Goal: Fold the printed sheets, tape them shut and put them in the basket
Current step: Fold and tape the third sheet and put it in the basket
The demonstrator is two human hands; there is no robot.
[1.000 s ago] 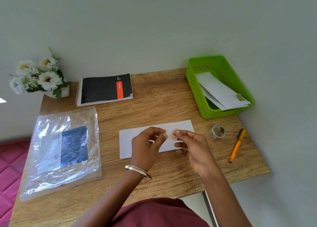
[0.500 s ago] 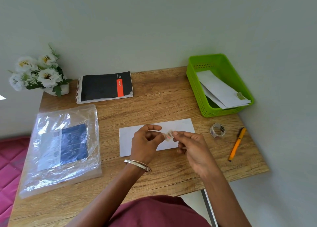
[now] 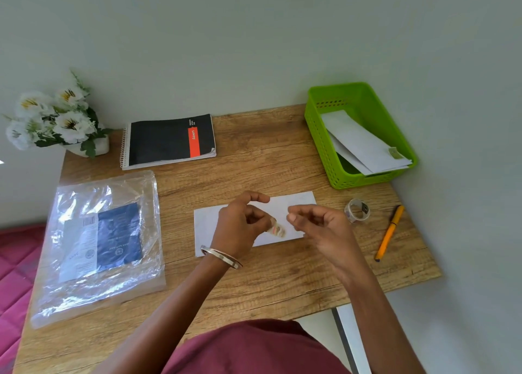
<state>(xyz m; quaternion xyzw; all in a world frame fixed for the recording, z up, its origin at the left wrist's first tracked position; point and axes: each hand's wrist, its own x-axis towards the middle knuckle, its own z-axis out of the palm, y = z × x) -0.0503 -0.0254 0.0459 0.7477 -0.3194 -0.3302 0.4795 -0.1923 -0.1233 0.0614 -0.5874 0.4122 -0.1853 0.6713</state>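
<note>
A folded printed sheet (image 3: 293, 204) lies flat near the middle of the wooden worktop (image 3: 254, 283), its long side running left to right. Above it the left hand (image 3: 240, 226) pinches a short strip of tape (image 3: 276, 229) between thumb and curled fingers, a metal bangle (image 3: 221, 256) on its wrist. The right hand (image 3: 319, 224) hovers just beside the strip with its fingers loosely curled and holding nothing; whether its fingertips touch the tape cannot be told.

At the far right corner of the worktop stands a green basket (image 3: 324, 147) with folded sheets (image 3: 364, 144) already in it, one bearing a bit of tape at its end. Near the right edge, a tape roll (image 3: 357, 210) sits just beside an orange pen (image 3: 389, 232). By the far edge lies a black spiral notebook (image 3: 166, 140); the far left corner holds a pot of white flowers (image 3: 56, 119). A clear plastic bag (image 3: 99, 240) with a blue packet inside lies along the left edge.
</note>
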